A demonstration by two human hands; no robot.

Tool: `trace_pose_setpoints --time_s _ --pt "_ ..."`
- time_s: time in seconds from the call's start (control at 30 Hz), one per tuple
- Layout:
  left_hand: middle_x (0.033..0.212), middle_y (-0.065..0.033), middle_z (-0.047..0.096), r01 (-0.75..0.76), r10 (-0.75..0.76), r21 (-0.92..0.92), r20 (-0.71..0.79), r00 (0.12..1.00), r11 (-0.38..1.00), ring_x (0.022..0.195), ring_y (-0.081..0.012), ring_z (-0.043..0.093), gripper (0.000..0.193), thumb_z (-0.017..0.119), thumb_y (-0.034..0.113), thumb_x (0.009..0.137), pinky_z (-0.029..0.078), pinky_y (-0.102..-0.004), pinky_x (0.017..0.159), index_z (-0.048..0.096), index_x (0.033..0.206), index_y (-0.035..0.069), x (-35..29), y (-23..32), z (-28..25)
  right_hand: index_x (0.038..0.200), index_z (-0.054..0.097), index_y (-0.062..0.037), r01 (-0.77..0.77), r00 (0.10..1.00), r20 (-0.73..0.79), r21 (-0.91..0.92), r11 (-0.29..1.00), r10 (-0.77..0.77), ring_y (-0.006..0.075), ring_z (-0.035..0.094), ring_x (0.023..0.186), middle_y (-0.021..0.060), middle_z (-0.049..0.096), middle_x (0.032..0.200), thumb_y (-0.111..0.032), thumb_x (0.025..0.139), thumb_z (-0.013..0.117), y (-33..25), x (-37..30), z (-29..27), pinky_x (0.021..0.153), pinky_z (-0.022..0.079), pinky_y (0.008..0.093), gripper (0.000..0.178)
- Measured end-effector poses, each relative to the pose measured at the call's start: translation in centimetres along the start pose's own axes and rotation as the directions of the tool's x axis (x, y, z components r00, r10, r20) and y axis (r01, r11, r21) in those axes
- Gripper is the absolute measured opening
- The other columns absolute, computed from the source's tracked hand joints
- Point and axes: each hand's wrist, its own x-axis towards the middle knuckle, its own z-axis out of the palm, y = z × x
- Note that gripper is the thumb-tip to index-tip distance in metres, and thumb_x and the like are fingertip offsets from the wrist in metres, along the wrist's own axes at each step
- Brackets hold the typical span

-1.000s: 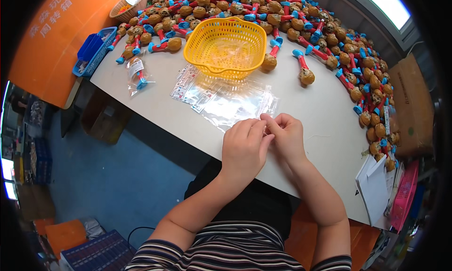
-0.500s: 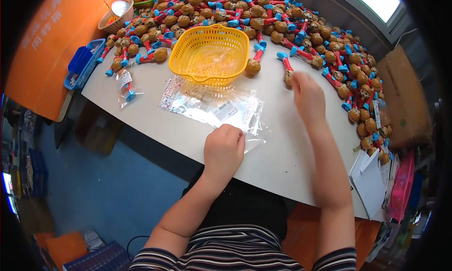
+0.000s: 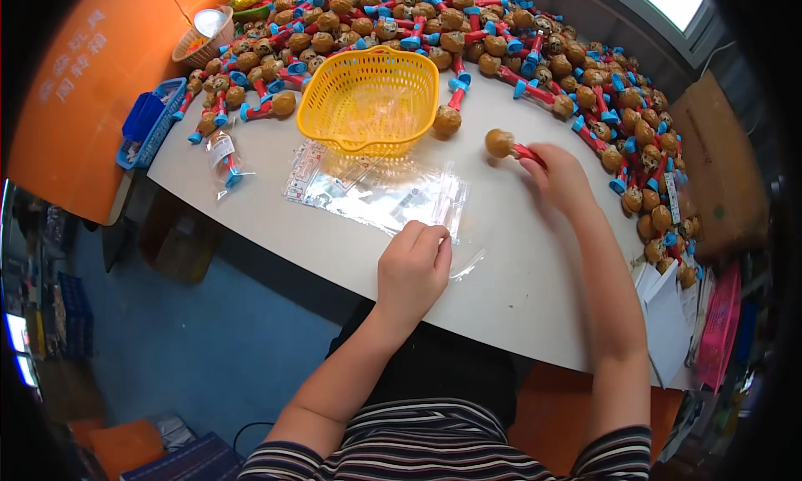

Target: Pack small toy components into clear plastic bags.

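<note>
Above the right part of the table, my right hand (image 3: 561, 176) is closed round the red handle of a toy with a round brown head (image 3: 499, 143). The head points left, and its far end is hidden by my fingers. My left hand (image 3: 413, 272) pinches the edge of a clear plastic bag (image 3: 466, 264) near the front of the table. Just behind it lies a stack of flat clear bags with printed sheets (image 3: 359, 193). A yellow plastic basket (image 3: 368, 145) stands at the back edge of that stack, with clear film inside.
A large heap of similar toys (image 3: 468, 38) covers the back and right of the table (image 3: 284, 239). One bagged toy (image 3: 224, 159) lies at left, near a blue basket (image 3: 159, 130). White papers (image 3: 664, 322), a pink basket (image 3: 720, 326) and a cardboard box (image 3: 718, 172) are at right.
My right hand has taken hold of the toy on the table and drawn it nearer, turning its brown head to the left. My left hand has shifted slightly right with the bag edge.
</note>
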Motion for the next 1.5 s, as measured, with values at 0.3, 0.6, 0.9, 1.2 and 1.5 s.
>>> trace_pose_setpoints --time_s 0.3,0.6,0.9,1.2,1.5 --pt "0.081 -0.0102 0.061 0.061 -0.061 -0.099 -0.001 0.998 0.993 0.065 -0.0208 0.062 0.011 0.067 -0.002 0.081 0.050 -0.0298 0.057 0.062 0.091 0.001 1.0 0.9 0.7 0.108 0.067 0.0014 -0.193 0.981 0.097 0.517 0.834 0.167 0.0144 0.059 0.066 0.0085 0.064 0.075 -0.015 0.093 0.065 -11.4 -10.0 -2.6 0.061 0.047 0.0264 0.023" --pt "0.085 -0.0117 0.061 -0.031 0.036 -0.124 0.042 0.998 0.992 0.070 -0.0240 0.064 0.010 0.066 -0.002 0.084 0.051 -0.0325 0.061 0.061 0.092 -0.001 0.9 2.1 0.6 0.103 0.069 0.0010 -0.088 0.994 -0.055 0.158 0.983 0.098 0.0164 0.057 0.063 0.0088 0.063 0.076 -0.017 0.090 0.069 -12.0 -10.6 -0.2 0.058 0.046 0.0290 0.022" --pt "0.086 -0.0133 0.060 -0.128 0.128 -0.059 -0.007 0.992 0.990 0.076 -0.0321 0.061 0.013 0.065 -0.004 0.081 0.050 -0.0380 0.067 0.060 0.092 0.001 2.1 4.2 0.6 0.100 0.066 -0.0010 -0.577 0.741 0.481 0.813 0.078 0.469 0.0049 0.046 0.058 -0.0021 0.052 0.069 -0.027 0.101 0.057 -12.0 -11.0 0.0 0.050 0.038 0.0209 0.027" --pt "0.087 -0.0136 0.060 -0.301 0.309 -0.077 0.125 0.943 0.951 0.084 -0.0342 0.058 0.013 0.065 -0.001 0.078 0.048 -0.0412 0.075 0.060 0.090 0.002 3.0 5.1 0.7 0.111 0.063 -0.0005 -0.082 0.961 -0.217 0.362 0.929 0.169 0.0248 0.061 0.068 0.0131 0.065 0.087 -0.012 0.090 0.067 -12.4 -10.8 1.1 0.065 0.051 0.0316 0.025" --pt "0.088 -0.0139 0.061 -0.162 0.163 -0.054 0.010 0.987 0.985 0.083 -0.0342 0.059 0.016 0.066 -0.003 0.078 0.048 -0.0413 0.073 0.061 0.092 0.003 2.1 3.8 -0.3 0.129 0.047 0.0014 -0.316 0.943 0.234 0.855 0.412 0.239 0.0139 0.060 0.089 0.0097 0.055 0.112 -0.006 0.097 0.054 -11.9 -13.2 -0.9 0.082 0.052 0.0289 0.034"
